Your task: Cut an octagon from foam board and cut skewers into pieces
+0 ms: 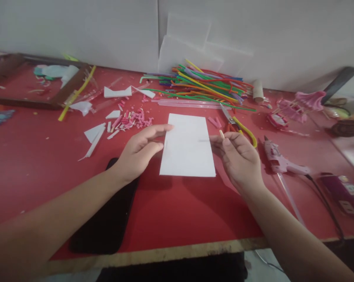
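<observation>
Card (187,147), one, white, between left hand (137,152), gripping its left edge, and right hand (241,158), pinching one pale stick (222,134). I'd keep both grips light, card level, to avoid bending. Count: one pair of scissors (245,130) beyond right hand, one glue gun (278,159) rightward; pink scraps (135,119) beyond left hand, too many to count.

We are seeing a dim, slightly hazy view, with soft shadows falling below the white card (188,147) onto the red tabletop (194,223). We are losing fine detail to blur toward the edges.
</observation>
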`<state>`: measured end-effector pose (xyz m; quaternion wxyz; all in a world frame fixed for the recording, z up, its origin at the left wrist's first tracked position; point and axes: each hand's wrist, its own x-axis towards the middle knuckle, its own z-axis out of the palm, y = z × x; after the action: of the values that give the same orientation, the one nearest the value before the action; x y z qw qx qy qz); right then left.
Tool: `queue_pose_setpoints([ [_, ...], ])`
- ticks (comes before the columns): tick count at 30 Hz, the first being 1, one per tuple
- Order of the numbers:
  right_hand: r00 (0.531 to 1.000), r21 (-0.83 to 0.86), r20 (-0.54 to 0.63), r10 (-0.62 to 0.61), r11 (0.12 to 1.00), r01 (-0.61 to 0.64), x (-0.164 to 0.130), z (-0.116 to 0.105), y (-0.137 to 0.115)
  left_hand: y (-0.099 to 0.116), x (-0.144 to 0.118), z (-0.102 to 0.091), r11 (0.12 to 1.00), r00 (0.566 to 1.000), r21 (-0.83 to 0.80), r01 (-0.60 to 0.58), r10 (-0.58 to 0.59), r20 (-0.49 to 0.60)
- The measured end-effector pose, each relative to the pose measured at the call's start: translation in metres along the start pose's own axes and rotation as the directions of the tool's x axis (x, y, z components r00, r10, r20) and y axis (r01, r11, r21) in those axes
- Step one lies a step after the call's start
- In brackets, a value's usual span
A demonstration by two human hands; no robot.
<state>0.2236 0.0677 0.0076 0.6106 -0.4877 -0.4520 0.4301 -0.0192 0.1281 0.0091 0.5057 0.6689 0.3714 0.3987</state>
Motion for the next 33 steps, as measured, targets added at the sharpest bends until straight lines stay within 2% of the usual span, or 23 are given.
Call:
queue_pose_setpoints([
  [5,1.000,0.004,-0.007,-0.009,1.000,0.009,-0.0009,0.0001,-0.0010,0.0017,-0.0009,0.0008,0.999,0.999,0.035,-0.036,0.036,-0.006],
  [10,1.000,0.101,-0.005,-0.031,0.994,0.031,-0.0007,-0.0018,-0.0007,0.0003,-0.0010,0.0044,0.992,0.993,0.050,-0.118,0.119,-0.023],
  [13,1.000,0.137,-0.002,-0.031,0.990,0.031,-0.0005,-0.0029,0.0001,-0.0016,-0.0007,0.0043,0.989,0.988,0.003,-0.147,0.147,-0.036],
  [15,1.000,0.132,-0.008,-0.026,0.991,0.027,-0.0005,-0.0032,0.0001,-0.0018,-0.0007,0.0039,0.991,0.992,-0.047,-0.125,0.123,-0.037],
  [18,0.999,0.088,-0.036,-0.024,0.996,0.027,-0.0009,-0.0028,-0.0010,-0.0015,-0.0011,0.0036,0.990,0.996,-0.112,-0.087,0.087,-0.006],
  [24,0.992,-0.069,-0.106,-0.075,0.995,0.068,-0.0037,-0.0028,-0.0012,-0.0031,-0.0011,0.0042,0.984,0.990,-0.130,-0.125,0.132,0.042],
  [33,0.998,-0.207,0.053,0.022,0.978,-0.010,-0.0077,-0.0011,-0.0063,-0.0032,0.0015,0.0039,0.987,0.993,-0.104,-0.119,0.120,0.001],
])
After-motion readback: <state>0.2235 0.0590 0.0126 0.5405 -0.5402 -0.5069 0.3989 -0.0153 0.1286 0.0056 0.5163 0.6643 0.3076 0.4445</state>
